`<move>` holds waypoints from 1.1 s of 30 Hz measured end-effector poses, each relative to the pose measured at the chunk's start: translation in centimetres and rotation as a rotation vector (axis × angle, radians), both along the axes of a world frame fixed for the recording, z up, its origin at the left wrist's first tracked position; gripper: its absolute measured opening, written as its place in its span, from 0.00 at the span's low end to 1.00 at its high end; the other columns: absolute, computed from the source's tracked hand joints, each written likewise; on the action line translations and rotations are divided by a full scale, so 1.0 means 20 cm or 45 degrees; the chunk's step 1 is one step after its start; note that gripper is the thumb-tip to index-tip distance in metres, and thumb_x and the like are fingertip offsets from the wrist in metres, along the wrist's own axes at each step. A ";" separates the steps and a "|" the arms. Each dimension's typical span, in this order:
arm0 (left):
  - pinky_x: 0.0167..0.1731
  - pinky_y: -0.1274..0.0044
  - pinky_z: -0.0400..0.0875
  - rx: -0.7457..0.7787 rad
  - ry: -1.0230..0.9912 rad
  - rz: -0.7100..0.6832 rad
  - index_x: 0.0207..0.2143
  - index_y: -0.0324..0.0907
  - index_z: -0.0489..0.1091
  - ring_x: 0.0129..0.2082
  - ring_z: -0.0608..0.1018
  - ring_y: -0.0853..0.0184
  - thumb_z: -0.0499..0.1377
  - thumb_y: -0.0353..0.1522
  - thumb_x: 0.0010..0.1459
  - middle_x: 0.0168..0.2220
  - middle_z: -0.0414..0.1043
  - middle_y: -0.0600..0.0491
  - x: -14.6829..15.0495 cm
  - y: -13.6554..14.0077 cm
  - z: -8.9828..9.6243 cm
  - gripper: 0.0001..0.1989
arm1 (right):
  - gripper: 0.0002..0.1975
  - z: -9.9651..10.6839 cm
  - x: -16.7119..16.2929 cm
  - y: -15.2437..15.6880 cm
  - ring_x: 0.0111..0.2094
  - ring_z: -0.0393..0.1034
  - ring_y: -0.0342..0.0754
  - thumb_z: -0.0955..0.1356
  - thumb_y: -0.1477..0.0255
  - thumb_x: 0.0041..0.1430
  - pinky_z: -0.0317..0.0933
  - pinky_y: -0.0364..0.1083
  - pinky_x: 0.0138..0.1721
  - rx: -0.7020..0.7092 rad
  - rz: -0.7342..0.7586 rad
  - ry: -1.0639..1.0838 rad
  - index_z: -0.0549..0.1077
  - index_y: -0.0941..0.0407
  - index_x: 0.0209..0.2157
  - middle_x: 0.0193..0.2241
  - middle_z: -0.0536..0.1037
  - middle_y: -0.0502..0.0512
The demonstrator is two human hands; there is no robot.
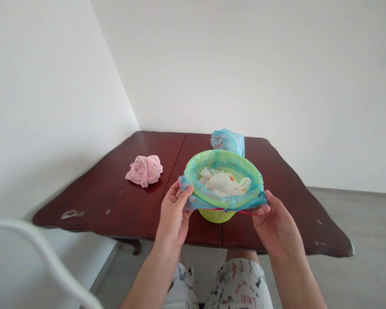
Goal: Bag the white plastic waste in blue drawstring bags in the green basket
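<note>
The basket (223, 182) sits between the hands at the near edge of the surface (122, 201), lined with a thin blue bag (193, 201) folded over its rim. Light, stiff mesh plastic; the film looks slippery and tearable, best pinched at the rim. Left hand (173, 214) and right hand (275, 225) each close fingertips on the bag's edge. White crumpled paper (225, 182) lies inside; a pink cloth (144, 170) lies beyond the left hand.

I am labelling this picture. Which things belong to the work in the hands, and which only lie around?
In hand:
- left hand, gripping the bag edge
- right hand, likewise
- blue bag liner
- green basket
- white crumpled waste inside

Lying about:
- pink cloth
- blue bag bundle
- table
- white chair
</note>
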State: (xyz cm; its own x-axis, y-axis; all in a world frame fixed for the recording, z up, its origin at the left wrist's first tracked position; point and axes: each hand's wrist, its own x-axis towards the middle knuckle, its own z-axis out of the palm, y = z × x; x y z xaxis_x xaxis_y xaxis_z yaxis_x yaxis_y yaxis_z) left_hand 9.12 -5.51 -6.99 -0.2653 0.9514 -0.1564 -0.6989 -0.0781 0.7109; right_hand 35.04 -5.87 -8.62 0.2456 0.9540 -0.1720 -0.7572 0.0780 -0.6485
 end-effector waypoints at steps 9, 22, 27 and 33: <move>0.50 0.85 0.90 0.180 -0.133 -0.206 0.65 0.46 0.83 0.51 0.94 0.68 0.74 0.24 0.69 0.64 0.89 0.49 -0.14 -0.08 0.04 0.24 | 0.21 0.04 0.04 -0.10 0.47 0.91 0.46 0.81 0.68 0.69 0.87 0.40 0.46 0.174 0.235 0.157 0.86 0.53 0.62 0.53 0.93 0.54; 0.40 0.79 0.92 0.299 0.335 -0.198 0.72 0.54 0.80 0.34 0.91 0.73 0.78 0.37 0.70 0.82 0.68 0.42 -0.11 -0.06 -0.03 0.30 | 0.27 0.06 0.10 -0.22 0.60 0.87 0.46 0.76 0.63 0.77 0.83 0.35 0.42 0.316 0.382 0.070 0.80 0.49 0.72 0.76 0.79 0.57; 0.36 0.76 0.92 0.316 0.508 -0.108 0.69 0.54 0.83 0.18 0.73 0.85 0.76 0.37 0.70 0.80 0.72 0.42 -0.13 0.00 -0.04 0.27 | 0.31 0.10 0.09 -0.21 0.56 0.89 0.51 0.82 0.62 0.67 0.76 0.33 0.26 0.270 0.351 -0.023 0.83 0.48 0.70 0.78 0.76 0.62; 0.18 0.83 0.75 0.335 1.046 0.073 0.58 0.46 0.89 0.20 0.80 0.75 0.78 0.41 0.67 0.55 0.91 0.45 -0.23 0.16 -0.05 0.20 | 0.32 0.13 0.11 -0.16 0.48 0.92 0.56 0.84 0.65 0.64 0.76 0.38 0.20 0.257 0.304 -0.323 0.85 0.49 0.68 0.77 0.76 0.64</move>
State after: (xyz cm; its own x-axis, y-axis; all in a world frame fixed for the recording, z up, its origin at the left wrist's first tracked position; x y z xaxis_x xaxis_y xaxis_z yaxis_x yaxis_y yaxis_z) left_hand 4.56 -2.32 -8.08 -0.2467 0.9113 0.3295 0.0389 -0.3304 0.9430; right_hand 37.21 -9.00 -6.09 0.0236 0.9978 0.0623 -0.5873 0.0642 -0.8068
